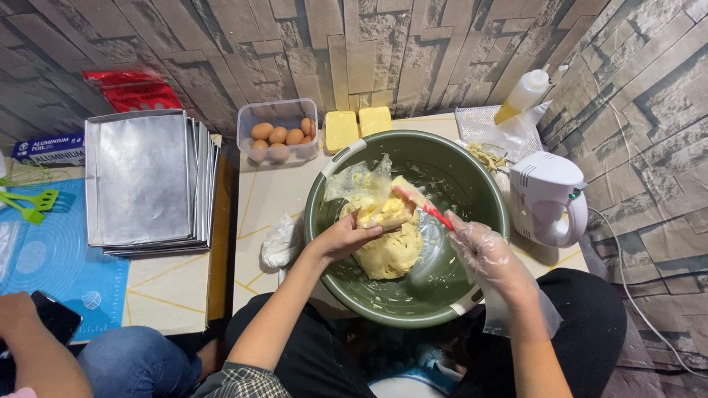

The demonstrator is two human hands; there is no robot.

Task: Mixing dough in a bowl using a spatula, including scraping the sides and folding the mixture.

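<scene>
Left hand (345, 237), bare, fingers curled round a lump of dough in a clear bag (369, 193), held over the green bowl (324, 221). Right hand (479, 249), in plastic glove, clamps a red-handled spatula (420, 204), blade vs. that lump. More dough (389, 254) on bowl floor. Nearby: hand mixer (546, 199), eggs (280, 138), butter blocks (358, 125), trays (144, 180).

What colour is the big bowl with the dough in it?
The bowl is dark olive green with white handles, seen best in the head view.
</scene>
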